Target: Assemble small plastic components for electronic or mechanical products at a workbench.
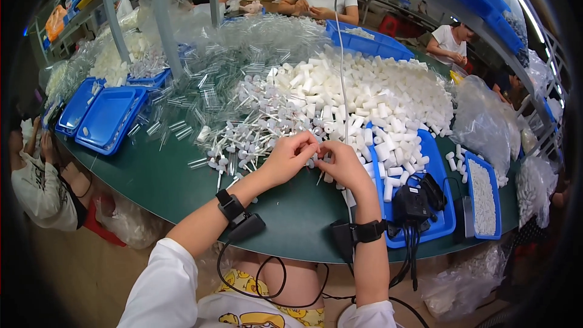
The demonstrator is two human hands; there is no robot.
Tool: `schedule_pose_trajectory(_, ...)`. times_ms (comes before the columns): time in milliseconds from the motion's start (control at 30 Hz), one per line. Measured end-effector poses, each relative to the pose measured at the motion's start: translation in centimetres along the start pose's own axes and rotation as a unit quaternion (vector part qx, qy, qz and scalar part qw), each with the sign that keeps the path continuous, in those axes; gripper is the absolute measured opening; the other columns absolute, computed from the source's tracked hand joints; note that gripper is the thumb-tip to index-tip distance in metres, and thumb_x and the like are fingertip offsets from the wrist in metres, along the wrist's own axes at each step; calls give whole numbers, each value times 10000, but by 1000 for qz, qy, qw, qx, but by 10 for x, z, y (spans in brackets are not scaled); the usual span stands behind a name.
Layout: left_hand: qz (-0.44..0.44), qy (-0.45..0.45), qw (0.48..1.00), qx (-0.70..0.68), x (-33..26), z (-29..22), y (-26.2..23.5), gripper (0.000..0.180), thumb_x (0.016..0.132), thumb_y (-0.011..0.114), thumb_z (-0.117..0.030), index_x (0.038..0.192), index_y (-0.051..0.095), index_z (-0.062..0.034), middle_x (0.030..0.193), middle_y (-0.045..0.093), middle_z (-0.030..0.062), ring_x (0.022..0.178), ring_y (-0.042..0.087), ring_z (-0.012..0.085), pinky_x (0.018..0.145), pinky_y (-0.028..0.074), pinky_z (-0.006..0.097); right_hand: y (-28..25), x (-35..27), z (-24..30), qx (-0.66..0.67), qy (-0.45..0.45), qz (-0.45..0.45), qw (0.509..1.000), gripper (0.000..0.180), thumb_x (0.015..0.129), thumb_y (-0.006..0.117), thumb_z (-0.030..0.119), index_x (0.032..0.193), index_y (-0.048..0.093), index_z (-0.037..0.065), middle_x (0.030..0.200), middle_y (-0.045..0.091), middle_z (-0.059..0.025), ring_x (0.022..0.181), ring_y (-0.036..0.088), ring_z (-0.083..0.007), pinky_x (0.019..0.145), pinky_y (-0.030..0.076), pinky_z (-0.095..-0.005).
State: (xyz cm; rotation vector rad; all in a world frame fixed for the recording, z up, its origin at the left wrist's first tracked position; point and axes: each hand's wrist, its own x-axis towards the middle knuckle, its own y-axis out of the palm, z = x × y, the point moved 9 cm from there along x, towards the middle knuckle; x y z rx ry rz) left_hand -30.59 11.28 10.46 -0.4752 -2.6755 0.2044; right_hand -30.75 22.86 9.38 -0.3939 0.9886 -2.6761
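My left hand [291,159] and my right hand [342,164] meet over the near side of the table [285,206], fingers bent and fingertips pressed together. What they pinch is small and mostly covered by the fingers, so I cannot make it out. Right behind them spreads a heap of small parts with grey heads and thin pale stems [243,140]. White cylindrical caps [364,88] form a larger pile beyond, to the right. A blue tray [448,222] beside my right hand holds more white caps and a black device with cables [411,203].
Clear tubes [243,45] are piled at the back left. Blue trays [109,118] sit at the left edge; another blue tray [498,206] at right holds small white pieces. A white cable [341,61] hangs down the middle. Clear plastic bags [483,118] and co-workers surround the table.
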Motion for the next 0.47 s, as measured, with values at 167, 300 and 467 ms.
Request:
schedule_pose_trajectory(167, -10, -12, 1000, -19, -2, 6, -2, 126, 920, 513, -147, 872, 565, -43, 585, 452, -54, 454, 374, 11, 411, 276, 191, -14, -4, 3, 21, 6, -46, 999, 235, 720, 673, 116, 918, 617, 1, 799, 624, -96, 671, 556, -199, 627, 446, -297)
schedule_pose_trajectory(300, -25, -67, 991, -109, -3, 17, -5, 137, 909, 508, -131, 849, 572, -27, 570, 428, -48, 457, 335, 26, 419, 261, 209, -50, -9, 4, -11, -12, -216, 976, 225, 764, 649, 169, 907, 605, 1, 766, 618, -85, 583, 527, -193, 552, 419, -294)
schedule_pose_trajectory(467, -14, -82, 985, -153, -2, 23, -4, 129, 929, 478, -121, 882, 554, -28, 523, 361, -54, 398, 278, 23, 370, 250, 206, -82, -26, -41, 106, 86, -418, 898, 262, 838, 611, 222, 1035, 568, 55, 829, 627, -115, 631, 570, -194, 601, 444, -325)
